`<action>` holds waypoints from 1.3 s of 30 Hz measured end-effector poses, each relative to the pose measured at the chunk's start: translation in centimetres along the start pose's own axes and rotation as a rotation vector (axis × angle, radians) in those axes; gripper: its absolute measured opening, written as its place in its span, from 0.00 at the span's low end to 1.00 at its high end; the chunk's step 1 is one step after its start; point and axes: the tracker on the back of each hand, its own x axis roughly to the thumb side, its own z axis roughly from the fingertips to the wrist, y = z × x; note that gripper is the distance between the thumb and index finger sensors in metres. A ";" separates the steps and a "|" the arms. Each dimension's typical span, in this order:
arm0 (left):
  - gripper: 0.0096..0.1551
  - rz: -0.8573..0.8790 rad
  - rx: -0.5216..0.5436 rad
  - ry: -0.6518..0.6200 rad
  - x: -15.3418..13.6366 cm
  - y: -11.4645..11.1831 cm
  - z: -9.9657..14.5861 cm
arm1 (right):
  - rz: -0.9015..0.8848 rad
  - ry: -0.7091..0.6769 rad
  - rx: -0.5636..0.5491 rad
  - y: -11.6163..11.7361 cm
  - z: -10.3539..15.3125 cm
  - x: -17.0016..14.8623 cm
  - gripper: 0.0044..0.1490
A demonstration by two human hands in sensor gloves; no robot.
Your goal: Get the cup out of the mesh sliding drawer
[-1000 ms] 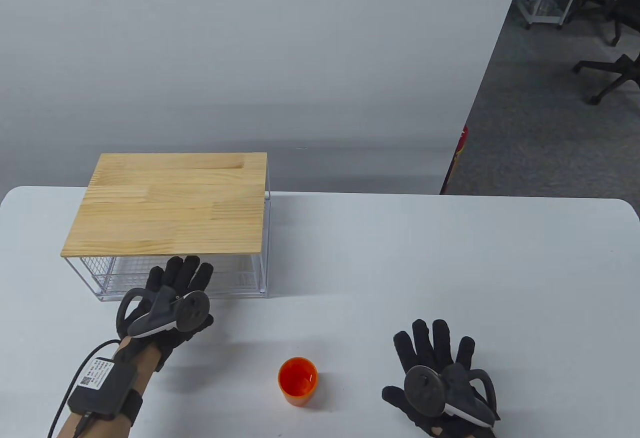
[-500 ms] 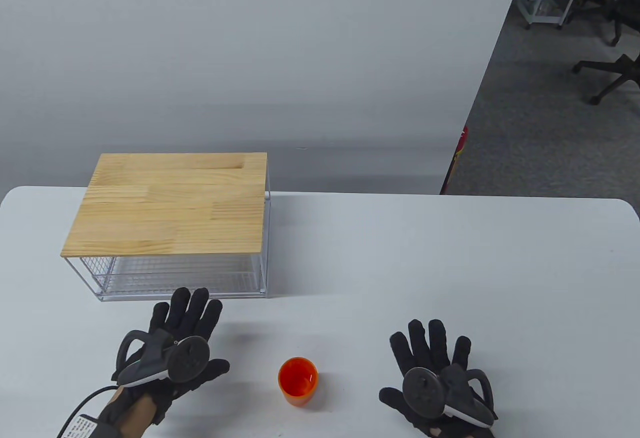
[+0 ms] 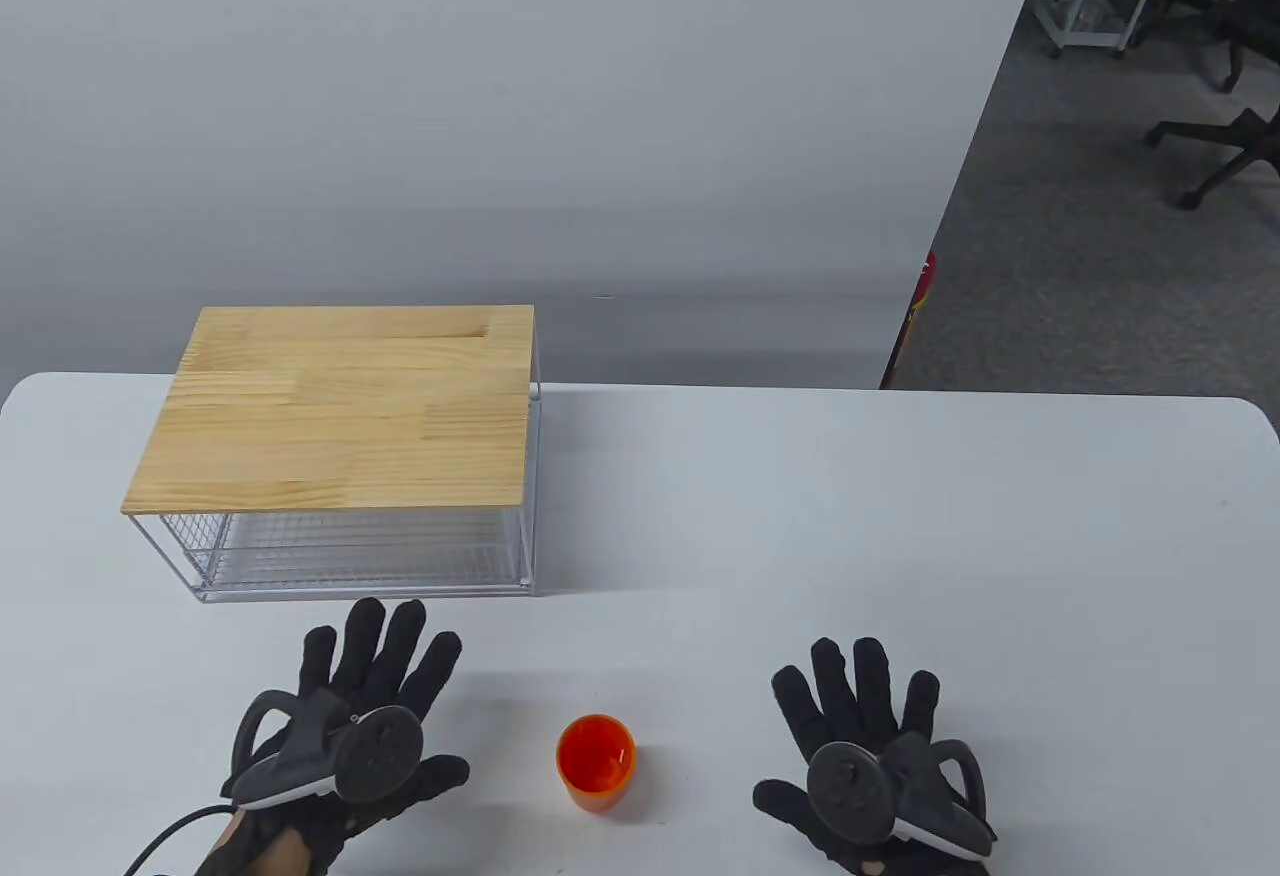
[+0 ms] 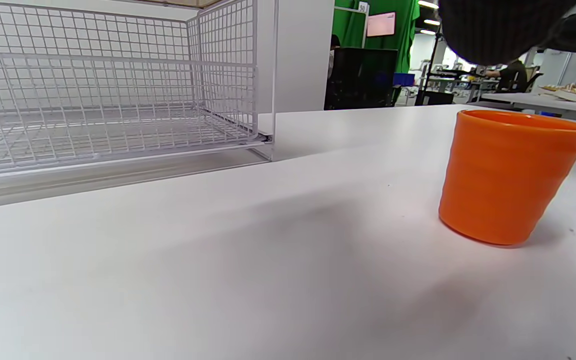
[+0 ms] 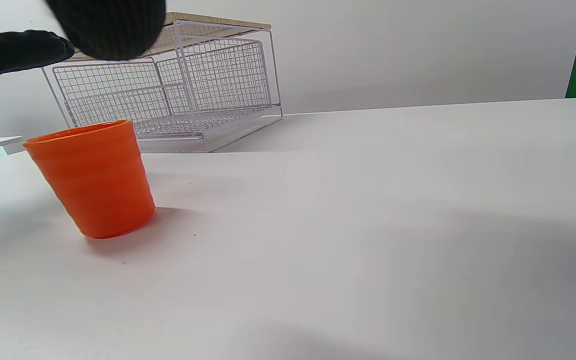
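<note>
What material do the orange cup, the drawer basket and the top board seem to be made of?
Orange cup: probably plastic or glazed ceramic; smooth, evenly coloured wall with faint horizontal ridges.
Drawer basket: white coated metal wire, judging by its thin welded grid.
Top board: light wood, likely pine, matte; jointed strips and grain show.

1. I can read no text, label, brand or number on my gloves, the trackers, the cup or the drawer unit.
2. In my left wrist view, a small white sign (image 4: 363,7) sits atop the green wall far behind the table; it seems to carry a number, too small for me to read.
3. Beside it hangs a pinkish screen (image 4: 384,24); whatever it shows is blurred.
</note>
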 end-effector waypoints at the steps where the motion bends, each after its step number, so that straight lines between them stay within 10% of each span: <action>1: 0.64 0.015 -0.006 -0.003 0.1 0.0 0.1 | 0.000 0.000 -0.001 0.0 0.0 0.0 0.60; 39: 0.64 0.073 -0.105 -0.065 1.2 -0.9 0.1 | 0.017 0.037 0.008 0.1 0.0 -0.6 0.63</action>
